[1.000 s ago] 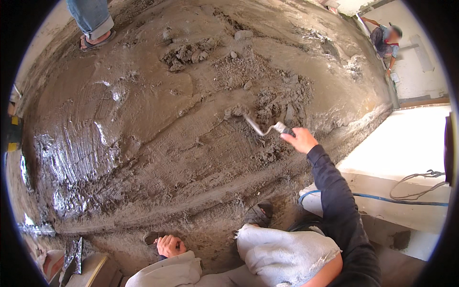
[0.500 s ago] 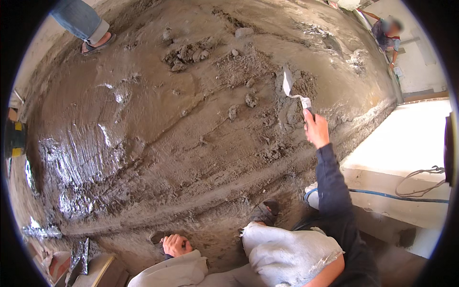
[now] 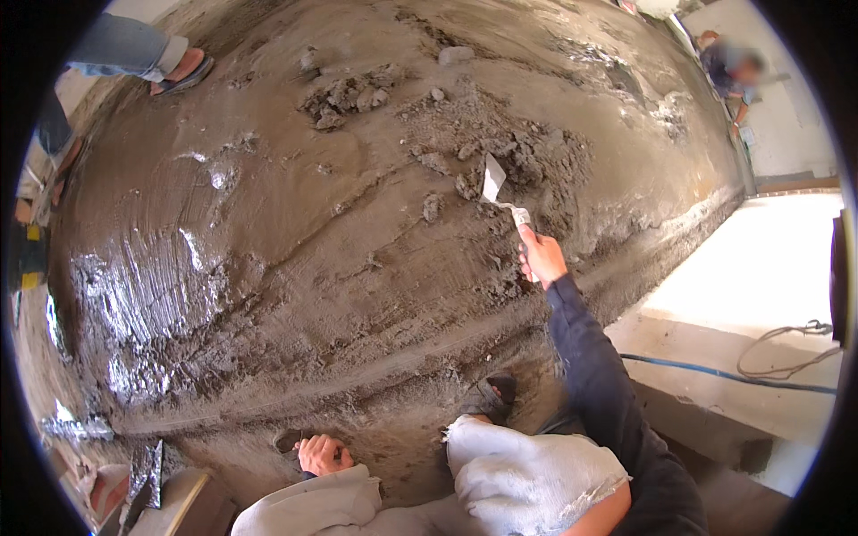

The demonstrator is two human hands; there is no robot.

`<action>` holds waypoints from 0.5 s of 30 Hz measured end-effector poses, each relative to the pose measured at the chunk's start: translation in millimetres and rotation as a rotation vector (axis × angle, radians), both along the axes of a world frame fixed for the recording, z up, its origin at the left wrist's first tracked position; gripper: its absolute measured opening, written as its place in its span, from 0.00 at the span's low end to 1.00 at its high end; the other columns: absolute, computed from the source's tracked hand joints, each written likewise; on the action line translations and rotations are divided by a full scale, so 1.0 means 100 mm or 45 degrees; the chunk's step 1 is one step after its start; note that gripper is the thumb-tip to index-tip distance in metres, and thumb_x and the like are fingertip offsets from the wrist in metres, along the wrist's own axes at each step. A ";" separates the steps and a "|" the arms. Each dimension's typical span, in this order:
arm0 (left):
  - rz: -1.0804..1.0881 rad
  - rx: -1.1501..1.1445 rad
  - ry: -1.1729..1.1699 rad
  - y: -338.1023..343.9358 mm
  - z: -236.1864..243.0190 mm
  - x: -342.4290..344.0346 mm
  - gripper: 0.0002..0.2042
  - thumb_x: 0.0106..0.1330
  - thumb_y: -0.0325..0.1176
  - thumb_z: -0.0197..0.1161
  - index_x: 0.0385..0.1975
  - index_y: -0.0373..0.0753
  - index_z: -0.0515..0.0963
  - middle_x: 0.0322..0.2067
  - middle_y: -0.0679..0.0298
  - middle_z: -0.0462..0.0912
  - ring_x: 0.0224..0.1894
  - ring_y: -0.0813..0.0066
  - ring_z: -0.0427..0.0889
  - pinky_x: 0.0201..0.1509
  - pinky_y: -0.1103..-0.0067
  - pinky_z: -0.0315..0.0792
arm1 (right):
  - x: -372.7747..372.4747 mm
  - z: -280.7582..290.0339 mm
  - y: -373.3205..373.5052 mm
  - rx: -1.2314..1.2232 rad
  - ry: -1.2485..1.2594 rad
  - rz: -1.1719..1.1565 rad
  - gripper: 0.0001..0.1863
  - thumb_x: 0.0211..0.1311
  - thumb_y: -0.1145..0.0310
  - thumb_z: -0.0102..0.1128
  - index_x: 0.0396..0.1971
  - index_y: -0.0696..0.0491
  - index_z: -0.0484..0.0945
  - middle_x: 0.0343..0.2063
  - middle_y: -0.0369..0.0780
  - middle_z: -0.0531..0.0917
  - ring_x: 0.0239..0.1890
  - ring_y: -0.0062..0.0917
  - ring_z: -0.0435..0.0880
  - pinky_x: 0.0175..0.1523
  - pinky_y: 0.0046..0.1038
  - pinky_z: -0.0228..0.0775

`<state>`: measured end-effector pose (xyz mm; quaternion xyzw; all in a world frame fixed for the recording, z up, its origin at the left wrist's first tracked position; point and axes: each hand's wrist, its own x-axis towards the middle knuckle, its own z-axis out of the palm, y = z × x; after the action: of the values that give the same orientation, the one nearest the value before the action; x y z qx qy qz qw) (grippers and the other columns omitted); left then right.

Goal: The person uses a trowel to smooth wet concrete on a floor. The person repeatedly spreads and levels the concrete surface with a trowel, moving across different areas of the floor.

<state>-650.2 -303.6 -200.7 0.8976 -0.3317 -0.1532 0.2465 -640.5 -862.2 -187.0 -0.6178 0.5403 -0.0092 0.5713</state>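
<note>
Head view, listed from near to far: we note first the grey trousers along the lower edge, knees bent, with a sandalled foot just beyond them. Left hand: fingers curled in beside the knee, low and near the ground; we cannot tell whether they close on anything. Lower left corner: dark-bladed tools leaning beside a brownish block with a pale edge strip. Right side: a blue hose and a looped cord along a pale ledge, with a bright white slab behind. Next, a long ridge borders the near side of the wet mortar. Right hand: fingers wrapped round the handle of a trowel, arm extended over the mortar. We find the blade right of centre, pointing away, near a lumpy heap; contact between them we cannot confirm. To the blade's left we record a broad, flatter stretch giving room for sideways movement; the heap crowds its right. Farther: a clump, another person's sandalled foot at the upper left rim, and a second person beside the far right wall.
</note>
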 end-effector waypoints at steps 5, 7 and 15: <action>-0.030 -0.007 0.034 -0.03 0.02 0.05 0.08 0.37 0.32 0.64 0.17 0.44 0.71 0.17 0.65 0.72 0.23 0.63 0.72 0.31 0.67 0.64 | -0.04 0.06 0.07 -0.058 0.029 0.012 0.27 0.64 0.46 0.56 0.21 0.57 0.69 0.13 0.35 0.72 0.08 0.19 0.69 0.11 0.25 0.60; -0.037 -0.001 0.037 0.03 0.03 0.06 0.08 0.37 0.31 0.64 0.17 0.43 0.72 0.18 0.64 0.72 0.23 0.63 0.73 0.31 0.68 0.64 | 0.02 -0.02 0.12 -0.080 0.063 0.076 0.26 0.63 0.46 0.56 0.22 0.57 0.69 0.13 0.36 0.73 0.08 0.19 0.70 0.11 0.25 0.60; 0.006 -0.058 0.016 0.01 0.02 0.05 0.08 0.37 0.30 0.65 0.18 0.42 0.73 0.18 0.64 0.73 0.23 0.63 0.74 0.30 0.69 0.65 | 0.31 0.59 1.30 -0.539 0.011 1.075 0.32 0.65 0.42 0.50 0.26 0.63 0.75 0.15 0.50 0.79 0.19 0.40 0.81 0.24 0.38 0.71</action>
<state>-645.3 -302.7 -199.1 0.8916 -0.3312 -0.1507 0.2695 -609.1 -732.2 -127.5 -0.8863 0.2306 0.1167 0.3842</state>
